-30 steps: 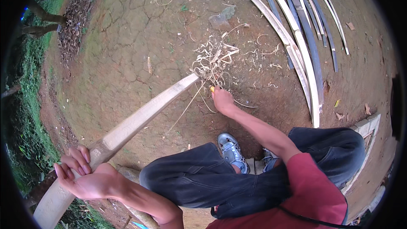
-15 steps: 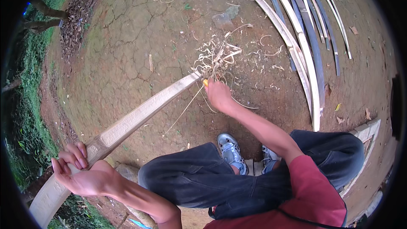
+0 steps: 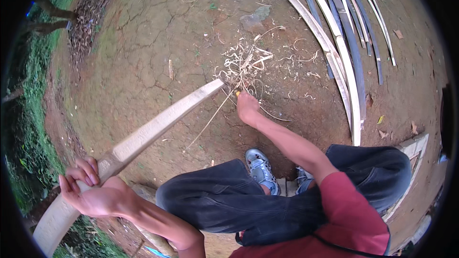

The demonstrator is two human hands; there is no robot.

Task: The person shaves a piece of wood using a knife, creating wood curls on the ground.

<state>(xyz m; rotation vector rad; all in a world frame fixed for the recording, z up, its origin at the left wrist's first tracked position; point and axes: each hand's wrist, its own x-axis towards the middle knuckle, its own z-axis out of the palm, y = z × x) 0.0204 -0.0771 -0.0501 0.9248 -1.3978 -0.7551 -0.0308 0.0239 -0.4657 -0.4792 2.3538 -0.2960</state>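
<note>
A long, pale split bamboo strip [image 3: 162, 123] slants across the ground from lower left to the middle, with a node partway along it. My left hand [image 3: 98, 188] grips it near its lower end, palm upward and fingers curled round. At the far tip, my right hand [image 3: 248, 108] is closed on a knife with a yellow handle [image 3: 237, 93]; its blade barely shows. A tangled heap of thin shavings [image 3: 245, 64] lies just beyond the strip's tip and the right hand.
Several long bamboo strips [image 3: 345, 57], some pale and some dark, lie on the bare soil at upper right. A flat stone [image 3: 256, 18] sits beyond the shavings. Grass [image 3: 36, 71] and tree trunks [image 3: 52, 16] border the left. My knees and shoes [image 3: 262, 172] are below.
My right hand with the knife has shifted slightly right, away from the strip's tip. The strip has tipped a little and its far end moved slightly left. The left hand keeps its grip.
</note>
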